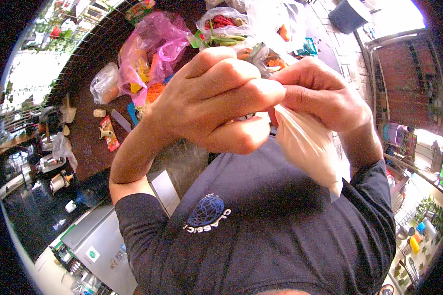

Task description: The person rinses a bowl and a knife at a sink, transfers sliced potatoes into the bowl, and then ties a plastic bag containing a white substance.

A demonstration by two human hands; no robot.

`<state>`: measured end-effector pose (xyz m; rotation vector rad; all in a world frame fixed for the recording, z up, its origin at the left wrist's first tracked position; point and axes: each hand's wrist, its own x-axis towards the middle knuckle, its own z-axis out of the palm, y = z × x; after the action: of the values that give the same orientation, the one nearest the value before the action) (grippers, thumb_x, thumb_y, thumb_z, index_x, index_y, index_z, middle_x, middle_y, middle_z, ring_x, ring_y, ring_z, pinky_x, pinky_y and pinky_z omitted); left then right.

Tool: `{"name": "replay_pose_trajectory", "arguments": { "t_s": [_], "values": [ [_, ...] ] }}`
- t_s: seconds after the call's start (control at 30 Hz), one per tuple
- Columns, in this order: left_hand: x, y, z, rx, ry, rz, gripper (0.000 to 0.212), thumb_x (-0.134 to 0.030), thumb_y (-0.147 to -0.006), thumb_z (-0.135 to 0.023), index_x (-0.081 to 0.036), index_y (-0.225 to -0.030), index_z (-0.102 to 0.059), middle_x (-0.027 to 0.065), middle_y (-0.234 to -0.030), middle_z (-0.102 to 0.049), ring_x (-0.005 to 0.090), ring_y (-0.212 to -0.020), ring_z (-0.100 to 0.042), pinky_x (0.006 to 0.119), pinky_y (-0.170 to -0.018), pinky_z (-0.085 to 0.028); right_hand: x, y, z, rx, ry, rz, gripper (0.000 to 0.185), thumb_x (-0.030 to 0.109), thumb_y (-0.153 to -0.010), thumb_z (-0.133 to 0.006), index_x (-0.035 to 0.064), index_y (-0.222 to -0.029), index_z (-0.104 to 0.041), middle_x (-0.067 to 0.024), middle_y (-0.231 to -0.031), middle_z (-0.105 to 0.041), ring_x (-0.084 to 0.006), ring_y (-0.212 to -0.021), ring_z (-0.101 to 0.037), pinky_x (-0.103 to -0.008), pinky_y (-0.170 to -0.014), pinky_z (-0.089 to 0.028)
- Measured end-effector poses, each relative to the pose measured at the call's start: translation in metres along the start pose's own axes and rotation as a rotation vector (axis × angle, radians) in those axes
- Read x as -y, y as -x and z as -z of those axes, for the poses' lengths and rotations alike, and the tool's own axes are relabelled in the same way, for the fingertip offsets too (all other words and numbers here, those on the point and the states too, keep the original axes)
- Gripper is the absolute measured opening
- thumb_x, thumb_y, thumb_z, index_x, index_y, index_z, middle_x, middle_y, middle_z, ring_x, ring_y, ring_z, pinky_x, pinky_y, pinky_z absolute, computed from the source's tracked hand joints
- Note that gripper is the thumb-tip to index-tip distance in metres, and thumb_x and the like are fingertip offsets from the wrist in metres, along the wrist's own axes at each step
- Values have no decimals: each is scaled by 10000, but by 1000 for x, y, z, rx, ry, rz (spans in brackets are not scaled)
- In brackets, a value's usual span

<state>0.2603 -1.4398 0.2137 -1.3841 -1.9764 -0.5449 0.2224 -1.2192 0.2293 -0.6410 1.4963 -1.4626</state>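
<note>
A small clear plastic bag (pixel 306 147) with pale beige contents hangs just below my hands, its filled body slanting down in front of my dark shirt. My right hand (pixel 323 94) pinches the gathered neck of this bag between thumb and forefinger. Pressed up against those fingertips, my left hand (pixel 221 99) has its fingers curled around the bag's top end. Its fingers hide most of the neck. Whether the contents are powder or liquid cannot be told.
Beyond my hands, a dark brown table (pixel 90 155) bears a pink plastic bag (pixel 166 33), red chillies (pixel 223 22) in clear plastic, shredded orange food (pixel 155 92), a knife blade (pixel 121 120) and a red sachet (pixel 110 134). A dark bucket (pixel 349 16) stands at upper right.
</note>
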Motion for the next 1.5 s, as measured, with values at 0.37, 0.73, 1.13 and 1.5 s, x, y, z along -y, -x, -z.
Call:
{"name": "replay_pose_trajectory", "arguments": {
  "t_s": [0.37, 0.73, 1.13, 1.5],
  "values": [
    [-10, 12, -12, -337, 46, -92, 357, -240, -547, -656, -200, -817, -426, 27, -989, -644, 181, -754, -532, 355, -677, -406, -12, -3, -21, -45, -31, 188, 204, 184, -920, -648, 5, -1016, -637, -31, -882, -648, -116, -826, -612, -258, -721, -494],
    [-7, 21, 2, -311, 0, 54, 408, -240, -531, -667, -211, -827, -388, 41, -949, -649, 192, -705, -516, 360, -624, -367, 6, -13, -41, -247, 527, 788, 371, -1, -800, -723, 36, -958, -390, -199, -890, -618, -216, -822, -622, -317, -756, -500],
    [-14, 35, 26, -486, -1, -159, 465, -240, -514, -678, -221, -838, -346, 56, -905, -654, 203, -652, -498, 365, -566, -325, 11, -38, -68, -76, 446, 805, 313, -74, -812, -632, 36, -1002, -409, -202, -954, -591, -186, -790, -591, -299, -747, -468],
    [-16, 54, 57, -360, 8, 57, 347, -226, -650, -747, -145, -773, -433, 81, -864, -642, 219, -675, -547, 353, -609, -416, -10, -62, -98, -243, 287, 833, 365, -78, -796, -674, 58, -998, -402, -173, -967, -564, -164, -777, -569, -273, -726, -505]
  ]
}}
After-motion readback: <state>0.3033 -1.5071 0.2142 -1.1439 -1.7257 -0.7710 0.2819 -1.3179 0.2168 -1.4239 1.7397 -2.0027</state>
